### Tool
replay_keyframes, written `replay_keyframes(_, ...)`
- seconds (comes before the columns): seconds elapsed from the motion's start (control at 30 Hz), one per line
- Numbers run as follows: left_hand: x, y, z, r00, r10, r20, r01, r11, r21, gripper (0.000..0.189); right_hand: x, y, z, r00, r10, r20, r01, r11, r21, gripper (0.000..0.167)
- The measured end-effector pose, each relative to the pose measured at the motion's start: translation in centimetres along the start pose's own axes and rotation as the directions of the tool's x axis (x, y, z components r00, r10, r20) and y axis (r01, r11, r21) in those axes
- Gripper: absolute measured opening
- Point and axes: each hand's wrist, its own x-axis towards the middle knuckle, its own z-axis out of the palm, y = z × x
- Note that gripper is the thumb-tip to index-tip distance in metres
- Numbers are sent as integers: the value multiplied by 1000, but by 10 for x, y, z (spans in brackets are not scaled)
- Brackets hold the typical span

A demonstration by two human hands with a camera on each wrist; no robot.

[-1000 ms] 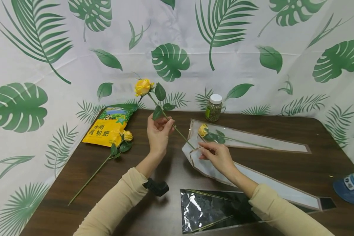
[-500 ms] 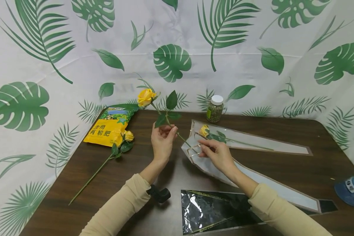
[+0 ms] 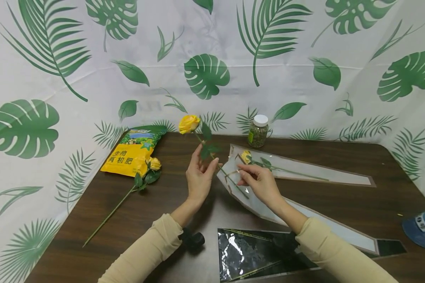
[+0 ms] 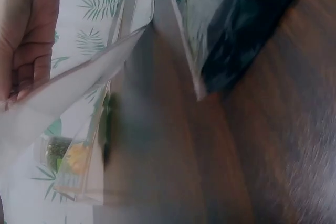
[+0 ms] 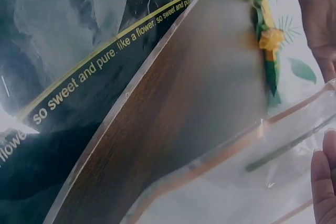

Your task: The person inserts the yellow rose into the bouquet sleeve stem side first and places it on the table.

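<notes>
My left hand [image 3: 200,173] pinches the stem of a yellow rose [image 3: 189,124] between thumb and fingers, its bloom up and to the left. The lower end of the stem [image 5: 278,156] lies inside a translucent, brown-edged flower sleeve [image 3: 333,224]. My right hand [image 3: 260,182] pinches the rim of that sleeve near its wide mouth and holds it up off the table. Just behind, a second sleeve [image 3: 350,176] lies flat with another yellow rose [image 3: 246,157] in it. In the left wrist view the raised sleeve edge [image 4: 79,82] crosses in front of a hand.
A third yellow rose [image 3: 109,215] lies on the left of the dark wooden table [image 3: 156,212], beside a yellow fertilizer bag [image 3: 122,157]. Black printed sleeves [image 3: 258,251] lie at the front. A white-lidded jar [image 3: 258,131] stands behind, a blue container [image 3: 423,228] at far right.
My left hand has moved right and slightly down with the rose, and its stem reaches deeper into the sleeve. The right hand keeps its grip on the rim with little movement.
</notes>
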Motion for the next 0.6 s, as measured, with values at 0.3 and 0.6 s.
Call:
replay_keyframes(0.3,7,-10,-1,1000,-10,19,11,997,-73,38,0,1,2,1000,-23,-1,23,1000,-3,25)
replay_keyframes(0.6,2,-1,4,995,-29,92,37,996,-83,29,0,-3,1,999,-33,7,33,999,-30,25)
